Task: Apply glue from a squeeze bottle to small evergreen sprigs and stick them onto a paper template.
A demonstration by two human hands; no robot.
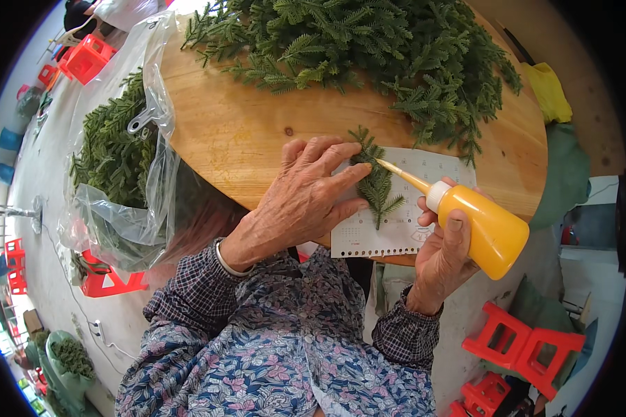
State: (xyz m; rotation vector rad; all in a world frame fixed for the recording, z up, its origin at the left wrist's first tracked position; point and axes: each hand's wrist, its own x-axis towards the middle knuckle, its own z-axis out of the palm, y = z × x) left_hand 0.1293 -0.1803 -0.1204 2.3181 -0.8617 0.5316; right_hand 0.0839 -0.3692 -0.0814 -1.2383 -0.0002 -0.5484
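Observation:
My left hand [300, 193] lies over the left side of a small green conifer sprig [377, 191], with fingers slightly bent and their tips pressing its edge. Under the sprig is a white printed sheet [435, 167] with a row of punched holes along its near edge. My right hand [444, 243] is wrapped round a yellow squeeze bottle [490, 229] with a white collar. The bottle is tilted, its long tapered nozzle pointing left, and the tip reaches the sprig's upper middle. Whether anything comes out of the tip is too small to tell.
A large heap of conifer sprigs [368, 42] covers the far side of the wooden table [222, 139]. To the left, a clear plastic bag [129, 226] holds more greenery. Red plastic stools [522, 344] stand at the lower right, and others [90, 59] at the upper left.

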